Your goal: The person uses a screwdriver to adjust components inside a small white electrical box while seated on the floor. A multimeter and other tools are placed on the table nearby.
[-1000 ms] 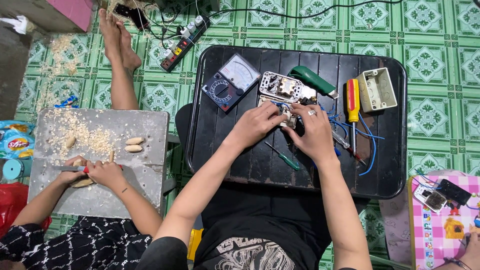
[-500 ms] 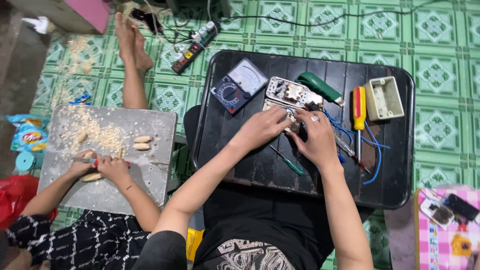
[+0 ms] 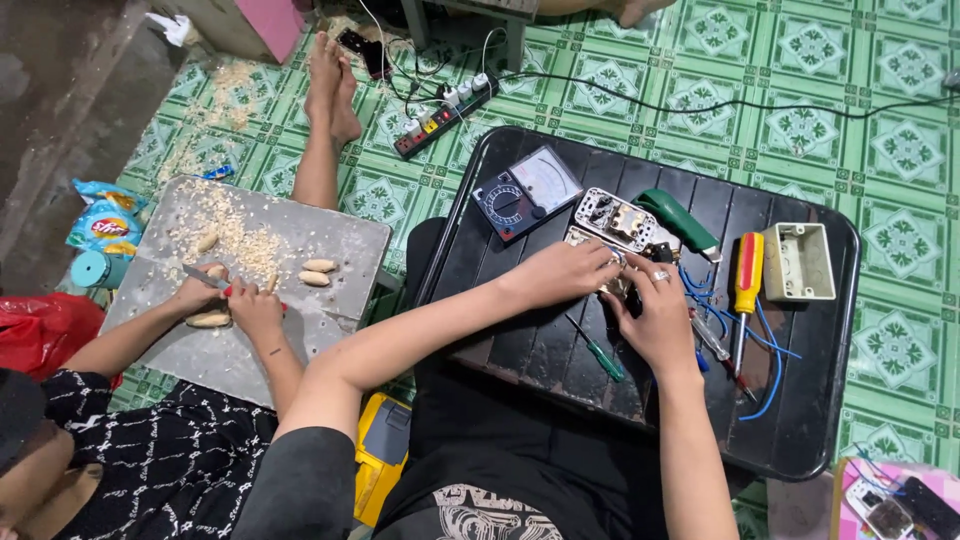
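In the head view, the left hand [image 3: 565, 272] and right hand [image 3: 655, 318] close fingers around a small switch part [image 3: 618, 285] on the black tray [image 3: 800, 420] beside the multimeter [image 3: 525, 192]; steady pinching, I judge, prevents slips.

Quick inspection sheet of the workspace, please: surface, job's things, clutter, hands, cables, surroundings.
Surface: black tray on green tiled floor.
Job's things: small part under both hands, hidden; socket plate beside them.
Clutter: meter, red-yellow screwdriver, green screwdriver, beige box.
Hands: left hand and right hand together on the part.
Cables: blue wires; power strip.
Surroundings: another person cutting on a grey board.
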